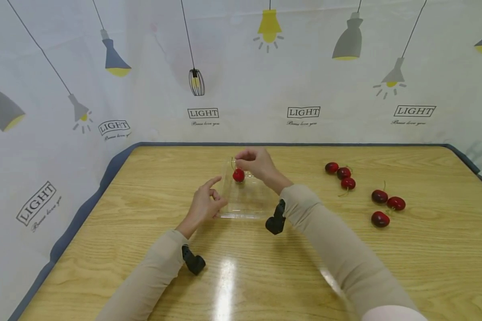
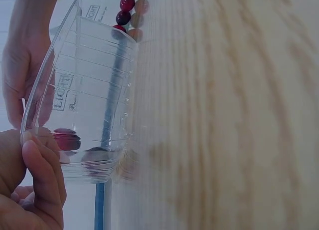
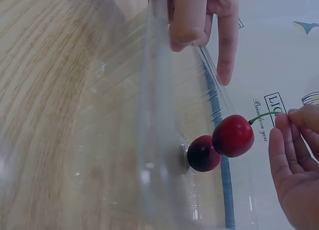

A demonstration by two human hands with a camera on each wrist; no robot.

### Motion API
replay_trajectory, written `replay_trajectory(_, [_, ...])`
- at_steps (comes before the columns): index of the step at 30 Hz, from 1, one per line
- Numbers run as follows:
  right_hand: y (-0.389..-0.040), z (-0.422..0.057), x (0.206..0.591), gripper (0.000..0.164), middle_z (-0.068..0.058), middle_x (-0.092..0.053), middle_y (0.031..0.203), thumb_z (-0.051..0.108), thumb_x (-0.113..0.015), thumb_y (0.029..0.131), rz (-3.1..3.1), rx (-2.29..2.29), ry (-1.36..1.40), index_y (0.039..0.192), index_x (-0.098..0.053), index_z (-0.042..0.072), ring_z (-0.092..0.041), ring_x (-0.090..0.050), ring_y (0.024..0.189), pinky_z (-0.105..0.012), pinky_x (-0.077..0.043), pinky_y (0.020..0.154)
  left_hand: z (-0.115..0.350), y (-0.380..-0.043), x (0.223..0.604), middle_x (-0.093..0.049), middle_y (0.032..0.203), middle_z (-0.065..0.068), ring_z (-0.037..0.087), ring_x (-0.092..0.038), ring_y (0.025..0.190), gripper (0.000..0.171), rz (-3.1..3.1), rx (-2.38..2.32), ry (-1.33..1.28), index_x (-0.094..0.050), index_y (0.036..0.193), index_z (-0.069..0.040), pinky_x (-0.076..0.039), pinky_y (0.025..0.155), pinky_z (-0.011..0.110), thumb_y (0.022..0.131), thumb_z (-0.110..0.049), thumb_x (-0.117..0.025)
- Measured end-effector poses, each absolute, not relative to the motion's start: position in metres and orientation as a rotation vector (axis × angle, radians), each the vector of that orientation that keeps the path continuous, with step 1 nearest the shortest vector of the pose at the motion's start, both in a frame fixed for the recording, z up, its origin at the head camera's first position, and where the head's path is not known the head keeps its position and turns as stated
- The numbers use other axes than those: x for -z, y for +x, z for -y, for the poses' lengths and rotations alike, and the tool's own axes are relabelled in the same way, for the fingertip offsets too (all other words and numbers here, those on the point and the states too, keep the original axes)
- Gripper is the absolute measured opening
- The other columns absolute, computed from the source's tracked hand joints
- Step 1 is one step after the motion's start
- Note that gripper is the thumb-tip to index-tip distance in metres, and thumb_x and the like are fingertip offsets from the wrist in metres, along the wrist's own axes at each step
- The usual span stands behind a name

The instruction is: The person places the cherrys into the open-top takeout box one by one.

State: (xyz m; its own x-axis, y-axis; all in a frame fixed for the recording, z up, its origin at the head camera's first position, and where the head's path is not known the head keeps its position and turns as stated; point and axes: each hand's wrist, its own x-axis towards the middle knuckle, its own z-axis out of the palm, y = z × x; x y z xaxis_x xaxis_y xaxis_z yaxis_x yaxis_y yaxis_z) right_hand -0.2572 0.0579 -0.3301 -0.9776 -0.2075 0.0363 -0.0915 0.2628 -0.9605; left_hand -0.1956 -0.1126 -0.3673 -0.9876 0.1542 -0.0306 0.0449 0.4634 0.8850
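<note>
Between thumb and fingertips, my right hand [image 1: 259, 165] pinches the thin green stem of a red cherry [image 3: 233, 135]. That cherry hangs over the far left part of a clear plastic container [image 1: 241, 216]. A second, darker cherry [image 3: 203, 153] shows low in the container, just behind the hanging one in the right wrist view. My left hand [image 1: 204, 203] grips the container's left rim, with thumb and fingers [image 2: 42, 165] on the plastic in the left wrist view. The container stands on the wooden table.
To the right on the table [image 1: 289, 276] lie several more cherries in two loose groups, one group [image 1: 344, 173] farther back and one [image 1: 379, 196] nearer. A white curtain [image 1: 241, 89] printed with lamps hangs along the table's back and left sides.
</note>
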Motion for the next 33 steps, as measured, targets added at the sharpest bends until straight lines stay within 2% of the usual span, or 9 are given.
replay_trajectory(4, [-0.257, -0.056, 0.334, 0.020, -0.011, -0.060, 0.090, 0.007, -0.060, 0.082, -2.403, 1.830, -0.280, 0.098, -0.061, -0.004, -0.018, -0.055, 0.077, -0.042, -0.046, 0.076, 0.112, -0.196, 0.368, -0.044, 0.059, 0.002, 0.011, -0.044, 0.036, 0.064, -2.602, -1.564, 0.174, -0.035, 0.134, -0.005, -0.037, 0.037, 0.023, 0.075, 0.003, -0.058])
replay_trajectory(6, [-0.257, -0.055, 0.335, 0.018, -0.011, -0.061, 0.091, 0.007, -0.060, 0.081, -2.401, 1.829, -0.264, 0.096, -0.061, -0.003, -0.018, -0.056, 0.078, -0.045, -0.045, 0.077, 0.112, -0.196, 0.368, -0.044, 0.059, 0.002, 0.011, -0.044, 0.036, 0.064, -2.607, -1.561, 0.176, -0.035, 0.134, -0.004, -0.037, 0.036, 0.023, 0.075, 0.003, -0.057])
replay_trajectory(15, [-0.256, -0.051, 0.338, 0.014, -0.012, -0.062, 0.091, 0.005, -0.059, 0.081, -2.430, 1.796, -0.278, 0.093, -0.063, -0.002, -0.019, -0.057, 0.078, -0.044, -0.046, 0.076, 0.112, -0.196, 0.369, -0.045, 0.058, 0.001, 0.010, -0.044, 0.035, 0.063, -2.618, -1.558, 0.190, -0.036, 0.134, -0.004, -0.037, 0.036, 0.023, 0.075, 0.002, -0.057])
replay_trajectory(25, [-0.257, -0.049, 0.343, 0.013, -0.012, -0.062, 0.090, 0.004, -0.059, 0.081, -2.435, 1.756, -0.313, 0.092, -0.063, -0.002, -0.018, -0.058, 0.074, -0.035, -0.049, 0.070, 0.112, -0.195, 0.368, -0.045, 0.058, 0.002, 0.011, -0.044, 0.035, 0.064, -2.595, -1.565, 0.183, -0.034, 0.135, -0.005, -0.036, 0.036, 0.023, 0.076, 0.003, -0.058])
replay_trajectory(33, [-0.256, -0.049, 0.346, 0.013, -0.012, -0.060, 0.089, 0.007, -0.058, 0.083, -2.426, 1.736, -0.317, 0.093, -0.062, -0.001, -0.021, -0.058, 0.077, -0.036, -0.049, 0.073, 0.113, -0.195, 0.368, -0.045, 0.057, 0.002, 0.010, -0.043, 0.035, 0.063, -2.615, -1.552, 0.216, -0.035, 0.134, -0.003, -0.037, 0.036, 0.023, 0.076, 0.003, -0.058])
